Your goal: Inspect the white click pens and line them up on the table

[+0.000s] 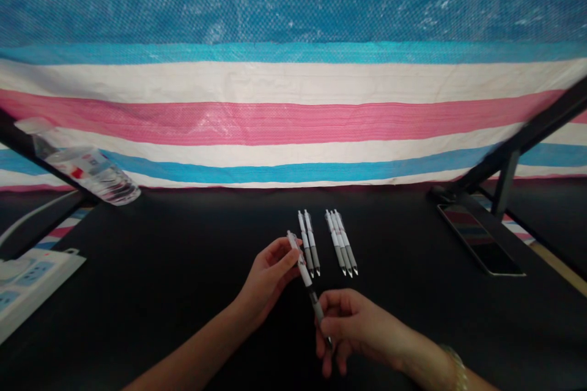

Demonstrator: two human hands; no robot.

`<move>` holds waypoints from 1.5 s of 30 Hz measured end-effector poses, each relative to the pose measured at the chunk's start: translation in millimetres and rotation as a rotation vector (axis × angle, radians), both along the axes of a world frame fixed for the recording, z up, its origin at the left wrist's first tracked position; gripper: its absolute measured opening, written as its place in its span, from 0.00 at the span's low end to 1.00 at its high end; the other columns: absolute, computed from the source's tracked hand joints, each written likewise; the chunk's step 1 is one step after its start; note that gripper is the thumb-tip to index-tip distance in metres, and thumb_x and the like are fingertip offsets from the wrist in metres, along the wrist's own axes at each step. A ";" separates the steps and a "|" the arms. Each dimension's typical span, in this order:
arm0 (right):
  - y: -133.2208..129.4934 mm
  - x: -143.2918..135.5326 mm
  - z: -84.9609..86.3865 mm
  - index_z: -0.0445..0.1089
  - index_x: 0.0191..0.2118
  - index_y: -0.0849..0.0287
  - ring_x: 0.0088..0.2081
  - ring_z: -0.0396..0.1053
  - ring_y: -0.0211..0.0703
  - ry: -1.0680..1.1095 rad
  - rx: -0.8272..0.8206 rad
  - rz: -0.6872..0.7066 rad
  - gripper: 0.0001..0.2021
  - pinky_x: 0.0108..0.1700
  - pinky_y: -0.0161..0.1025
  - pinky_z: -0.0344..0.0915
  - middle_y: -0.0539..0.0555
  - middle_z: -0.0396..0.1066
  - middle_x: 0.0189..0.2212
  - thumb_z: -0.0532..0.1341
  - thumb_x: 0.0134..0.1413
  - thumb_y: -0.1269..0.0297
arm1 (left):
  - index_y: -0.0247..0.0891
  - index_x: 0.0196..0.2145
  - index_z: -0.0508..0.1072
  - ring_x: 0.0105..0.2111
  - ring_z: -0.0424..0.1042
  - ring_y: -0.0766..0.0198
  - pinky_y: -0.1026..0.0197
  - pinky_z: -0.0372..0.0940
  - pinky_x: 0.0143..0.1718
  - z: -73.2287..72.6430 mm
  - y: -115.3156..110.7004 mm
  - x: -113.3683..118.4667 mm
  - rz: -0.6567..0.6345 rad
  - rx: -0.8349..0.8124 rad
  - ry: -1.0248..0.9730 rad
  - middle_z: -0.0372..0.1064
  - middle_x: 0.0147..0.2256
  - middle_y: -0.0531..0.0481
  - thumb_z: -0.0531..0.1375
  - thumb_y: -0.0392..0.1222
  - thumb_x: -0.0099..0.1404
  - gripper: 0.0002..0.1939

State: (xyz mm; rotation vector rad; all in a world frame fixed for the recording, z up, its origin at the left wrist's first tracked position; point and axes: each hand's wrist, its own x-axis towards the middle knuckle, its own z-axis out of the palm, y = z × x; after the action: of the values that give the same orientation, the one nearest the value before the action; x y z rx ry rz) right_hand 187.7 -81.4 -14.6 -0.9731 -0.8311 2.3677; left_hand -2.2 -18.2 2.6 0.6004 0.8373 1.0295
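While your left hand (269,272) pinches the pen (305,274) near its white upper end, your right hand (353,321) pinches its grey grip (317,306), lower fingers seemingly loosely curled.

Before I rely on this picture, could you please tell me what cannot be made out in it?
Head view: part of the grip on the held pen, covered by the right hand.
Head view: the rest of the power strip, cut off by the left edge.
Head view: print on the bottle, blurred and small.
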 end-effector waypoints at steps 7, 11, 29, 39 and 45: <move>-2.6 -0.2 0.3 0.61 0.36 0.60 0.26 0.78 0.45 -0.011 -0.006 0.008 0.22 0.24 0.31 0.69 0.56 0.77 0.26 0.72 0.47 0.55 | 0.34 0.37 0.82 0.31 0.72 0.68 0.67 0.71 0.35 3.7 14.0 -10.8 0.127 -0.007 0.006 0.74 0.31 0.50 0.77 0.43 0.49 0.19; -2.9 -0.7 2.1 0.61 0.35 0.60 0.25 0.77 0.42 -0.034 0.012 0.027 0.20 0.24 0.32 0.70 0.54 0.77 0.25 0.72 0.46 0.57 | 0.34 0.36 0.81 0.30 0.71 0.68 0.67 0.71 0.33 4.8 20.5 -16.2 0.172 -0.010 0.001 0.74 0.31 0.50 0.78 0.43 0.47 0.20; 0.0 -0.2 0.8 0.62 0.33 0.59 0.24 0.72 0.36 -0.028 0.025 -0.043 0.21 0.23 0.29 0.66 0.48 0.72 0.22 0.74 0.44 0.58 | 0.36 0.30 0.75 0.30 0.70 0.66 0.65 0.69 0.33 5.8 -10.8 -1.5 -0.134 0.103 0.141 0.71 0.30 0.51 0.72 0.43 0.57 0.12; -0.7 0.4 -3.7 0.67 0.35 0.64 0.25 0.72 0.39 0.064 0.022 -0.077 0.21 0.27 0.32 0.63 0.53 0.72 0.24 0.69 0.54 0.49 | 0.35 0.34 0.78 0.34 0.75 0.61 0.59 0.71 0.38 2.8 -7.3 -4.0 -0.168 0.054 0.056 0.74 0.33 0.48 0.72 0.42 0.57 0.10; -0.1 -1.7 3.9 0.62 0.48 0.61 0.32 0.79 0.48 0.027 -0.022 -0.060 0.27 0.26 0.35 0.69 0.61 0.79 0.35 0.68 0.53 0.46 | 0.36 0.33 0.79 0.34 0.74 0.61 0.61 0.71 0.36 4.2 -6.2 -3.9 -0.056 0.015 0.049 0.75 0.31 0.49 0.72 0.40 0.55 0.09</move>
State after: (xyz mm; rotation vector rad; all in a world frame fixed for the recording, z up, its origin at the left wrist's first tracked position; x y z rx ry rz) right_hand 186.0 -81.5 -10.7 -0.9592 -0.7567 2.3390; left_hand -6.2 -24.4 6.8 0.6607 0.8513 0.9740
